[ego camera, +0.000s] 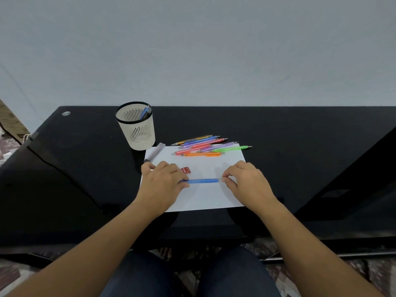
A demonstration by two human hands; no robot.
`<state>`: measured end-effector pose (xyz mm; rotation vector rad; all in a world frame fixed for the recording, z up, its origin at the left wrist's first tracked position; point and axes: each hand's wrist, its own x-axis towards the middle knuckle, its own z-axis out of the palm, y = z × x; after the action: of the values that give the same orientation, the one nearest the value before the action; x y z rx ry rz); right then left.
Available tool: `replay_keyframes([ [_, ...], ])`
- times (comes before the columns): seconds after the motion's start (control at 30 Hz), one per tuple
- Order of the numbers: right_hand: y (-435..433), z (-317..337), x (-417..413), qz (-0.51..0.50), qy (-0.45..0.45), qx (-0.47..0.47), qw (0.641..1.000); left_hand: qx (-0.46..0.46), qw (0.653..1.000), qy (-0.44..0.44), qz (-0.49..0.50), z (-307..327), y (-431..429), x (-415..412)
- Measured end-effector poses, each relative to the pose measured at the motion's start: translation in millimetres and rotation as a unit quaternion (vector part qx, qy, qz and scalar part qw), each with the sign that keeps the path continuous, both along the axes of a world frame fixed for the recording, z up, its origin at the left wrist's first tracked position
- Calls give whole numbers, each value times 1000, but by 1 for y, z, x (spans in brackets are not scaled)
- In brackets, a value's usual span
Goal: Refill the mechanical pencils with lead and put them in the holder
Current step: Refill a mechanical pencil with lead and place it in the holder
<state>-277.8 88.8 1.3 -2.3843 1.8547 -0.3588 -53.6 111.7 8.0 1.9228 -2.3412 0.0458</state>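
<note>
Two hands at work over one black glass desk [300,129], which fills the width of the view against a pale wall. White paper sheet [205,198] lies flat on the desk at its near edge, centred in front of the person.

Left hand [165,181]: palm down on the sheet, fingers curled round the left end of the blue mechanical pencil [203,181], clamped on it. Right hand [246,179]: thumb and forefinger drawn together right at the pencil's right end. Cannot tell whether they grip the pencil tip or something tiny.

Holder [137,133]: cream slotted cup with a dark rim, upright on the desk just beyond the sheet's far left corner. Stowed pencil [145,111], blue, leans inside against the right wall.

Loose pencils [203,145]: a fanned pile in mixed colours lying across the sheet's far edge, tips mostly rightward. Green pencil [231,149] reaches farthest right; orange pencil [201,154] lies nearest.

Blue mechanical pencil lies level, left to right, at the sheet's middle between the hands.

Clear lead tube [155,152]: lies slanted over the sheet's far left corner, beside the holder.

Red packet [185,169]: small, on the sheet, partly behind the left knuckles.
</note>
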Motion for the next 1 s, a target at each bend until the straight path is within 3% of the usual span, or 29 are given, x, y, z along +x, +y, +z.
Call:
replay_keyframes([
  [0.5,-12,-13,-2,4,9,31,999,65,997,-35,-12,-6,-4,-5],
  [0.8,-12,-11,-7,1,6,60,998,-16,999,7,46,-6,-8,21],
  [1.0,-11,-5,-1,3,-5,50,999,28,997,-28,72,-3,-23,31],
])
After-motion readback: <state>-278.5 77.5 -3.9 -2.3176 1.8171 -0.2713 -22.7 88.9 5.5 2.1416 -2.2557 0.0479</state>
